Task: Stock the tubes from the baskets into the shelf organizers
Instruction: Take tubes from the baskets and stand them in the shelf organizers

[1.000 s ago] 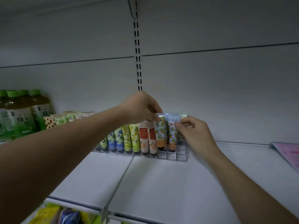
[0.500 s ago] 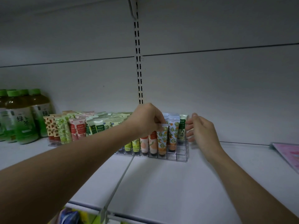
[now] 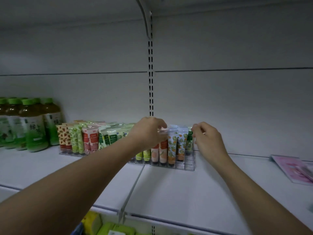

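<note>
Standing upright, caps down, in a clear organizer (image 3: 185,165) on the white shelf (image 3: 186,192), the tubes (image 3: 172,146) fill its rear and left compartments; the front right compartments are vacant. Patterns run from lime green at the left through peach with red bands to blue-and-orange floral, with a dark green tube (image 3: 189,140) at the far right end.

The left hand (image 3: 149,133) reaches over the row with fingers curled down onto the crimped tops of the peach tubes (image 3: 163,150); it appears to pinch them, though the fingertips are partly hidden. The left forearm crosses in front of the organizer's left portion and hides it.

The right hand (image 3: 207,139) sits just beside the organizer's right end, fingers curled, fingertips close to the top of the dark green tube. Whether it actually touches or holds that tube cannot be determined. The two hands are apart, with the floral tubes between them.

A second organizer (image 3: 67,152) stands further left on the same shelf, packed with strawberry-print, green and pink tubes. Green-capped tea bottles (image 3: 32,126) stand beside it at the far left. A pink flat packet (image 3: 294,170) lies at the right edge of the shelf. A slotted upright (image 3: 150,78) runs up the back panel behind the hands. Yellow and green packages (image 3: 105,226) show on the level below.
</note>
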The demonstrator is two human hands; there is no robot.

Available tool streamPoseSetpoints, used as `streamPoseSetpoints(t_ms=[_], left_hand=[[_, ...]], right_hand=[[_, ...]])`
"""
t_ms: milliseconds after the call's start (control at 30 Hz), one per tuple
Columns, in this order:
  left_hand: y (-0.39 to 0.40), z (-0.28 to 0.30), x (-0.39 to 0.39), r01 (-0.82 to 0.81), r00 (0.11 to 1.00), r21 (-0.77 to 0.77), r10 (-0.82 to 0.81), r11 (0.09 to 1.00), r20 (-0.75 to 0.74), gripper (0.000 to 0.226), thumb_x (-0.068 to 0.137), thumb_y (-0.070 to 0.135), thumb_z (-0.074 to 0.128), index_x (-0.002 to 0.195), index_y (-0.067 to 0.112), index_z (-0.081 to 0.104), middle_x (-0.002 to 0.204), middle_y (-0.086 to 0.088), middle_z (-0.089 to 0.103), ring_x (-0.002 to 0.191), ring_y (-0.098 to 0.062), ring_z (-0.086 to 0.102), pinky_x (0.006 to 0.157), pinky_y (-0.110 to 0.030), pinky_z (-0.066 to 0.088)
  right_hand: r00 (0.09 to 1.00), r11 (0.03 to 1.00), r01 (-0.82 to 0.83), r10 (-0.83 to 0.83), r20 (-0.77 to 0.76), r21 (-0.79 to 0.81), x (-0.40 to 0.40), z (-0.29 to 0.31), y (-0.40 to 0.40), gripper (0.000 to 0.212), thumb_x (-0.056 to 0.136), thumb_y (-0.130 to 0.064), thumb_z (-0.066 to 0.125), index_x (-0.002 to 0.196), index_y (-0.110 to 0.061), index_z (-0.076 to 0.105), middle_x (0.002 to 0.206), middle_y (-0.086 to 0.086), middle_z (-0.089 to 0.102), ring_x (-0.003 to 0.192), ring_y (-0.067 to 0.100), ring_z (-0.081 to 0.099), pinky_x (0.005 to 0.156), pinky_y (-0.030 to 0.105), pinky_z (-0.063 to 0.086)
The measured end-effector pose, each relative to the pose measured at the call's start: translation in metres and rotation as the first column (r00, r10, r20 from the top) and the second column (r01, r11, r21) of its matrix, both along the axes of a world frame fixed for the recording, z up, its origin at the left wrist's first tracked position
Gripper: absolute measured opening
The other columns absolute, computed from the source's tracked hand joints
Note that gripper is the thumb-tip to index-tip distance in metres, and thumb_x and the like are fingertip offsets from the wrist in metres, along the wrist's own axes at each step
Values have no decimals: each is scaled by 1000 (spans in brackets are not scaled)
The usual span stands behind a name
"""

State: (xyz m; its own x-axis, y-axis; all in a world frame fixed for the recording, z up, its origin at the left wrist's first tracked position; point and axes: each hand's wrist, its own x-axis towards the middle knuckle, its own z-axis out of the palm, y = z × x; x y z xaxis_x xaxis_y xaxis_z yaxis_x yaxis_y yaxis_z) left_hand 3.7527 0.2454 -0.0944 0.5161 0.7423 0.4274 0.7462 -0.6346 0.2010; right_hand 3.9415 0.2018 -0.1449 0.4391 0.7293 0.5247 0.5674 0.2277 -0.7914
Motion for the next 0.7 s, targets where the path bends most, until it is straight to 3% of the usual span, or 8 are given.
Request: streamPoseSetpoints(t_ms=[100, 233, 400, 467, 567, 700], left_hand=[[-14, 0, -22, -103, 994, -31, 102, 994, -41, 40, 92, 49, 54, 127, 27, 57, 121, 2, 64, 98, -17, 61, 88, -35, 52], [-38, -5, -55, -221, 972, -84, 212, 972, -100, 46, 93, 53, 45, 132, 29, 51, 128, 0, 60, 104, -23, 60, 93, -40, 50], [-72, -21, -108, -272, 962, -163, 271, 948, -34, 45, 91, 52, 48, 128, 27, 56, 122, -4, 64, 110, -26, 58, 91, -38, 50], [-88, -36, -131, -290, 954, -234, 300, 928, 10, 44, 90, 53, 51, 125, 26, 58, 123, -6, 64, 111, -28, 59, 94, -39, 49], [-113, -69, -166, -313, 928, -326, 360, 892, 96, 33, 88, 48, 57, 111, 26, 65, 115, -8, 67, 106, -30, 61, 93, -36, 49], [-145, -131, -213, -307, 883, -413, 419, 858, 214, 14, 85, 33, 60, 92, 24, 67, 98, -8, 72, 91, -27, 66, 82, -33, 50]], right_hand=[[982, 993, -64, 80, 170, -97, -22, 22, -19, 24, 98, -36, 48, 86, -21, 63, 85, -4, 66, 81, 17, 61, 75, 32, 47], [908, 943, -136, 241, 342, -302, -61, 46, -42, 22, 97, -41, 47, 98, -28, 64, 94, -7, 68, 89, 18, 64, 83, 35, 52], [812, 898, -200, 376, 446, -393, -125, 56, -78, 30, 98, -39, 46, 92, -18, 65, 85, 4, 69, 78, 25, 65, 73, 37, 53], [779, 870, -240, 438, 449, -432, -152, 49, -93, 29, 101, -38, 45, 85, -20, 62, 83, 7, 64, 80, 27, 61, 70, 35, 47], [741, 804, -309, 538, 401, -508, -191, 26, -116, 33, 100, -41, 46, 107, -15, 66, 106, 11, 66, 96, 30, 62, 86, 43, 51], [707, 721, -409, 638, 306, -559, -232, -32, -136, 25, 98, -34, 52, 106, -16, 68, 100, -1, 64, 86, 17, 59, 75, 32, 47]])
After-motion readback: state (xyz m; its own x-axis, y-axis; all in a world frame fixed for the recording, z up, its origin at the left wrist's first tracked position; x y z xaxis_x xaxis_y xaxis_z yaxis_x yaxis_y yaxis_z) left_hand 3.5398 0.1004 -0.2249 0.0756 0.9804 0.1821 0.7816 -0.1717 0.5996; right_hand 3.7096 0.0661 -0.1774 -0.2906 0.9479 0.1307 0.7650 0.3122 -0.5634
